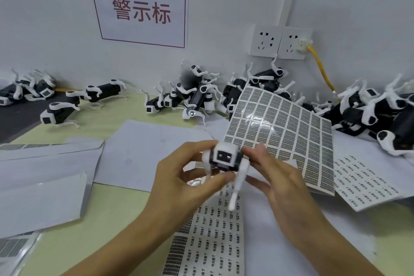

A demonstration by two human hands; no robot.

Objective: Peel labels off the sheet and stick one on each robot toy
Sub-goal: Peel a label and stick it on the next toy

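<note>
I hold a black-and-white robot toy in the air at the centre, its square face turned to me and one white leg hanging down. My left hand grips it from the left, thumb under the face. My right hand pinches its right side with curled fingers. Behind the toy a label sheet leans up, its grid nearly full. A second sheet of small labels lies flat under my hands. I cannot tell whether a label is on the held toy.
Several robot toys lie along the wall: a group at left, a heap in the middle and a big pile at right. White envelopes cover the left of the table. A yellow cable hangs from the wall socket.
</note>
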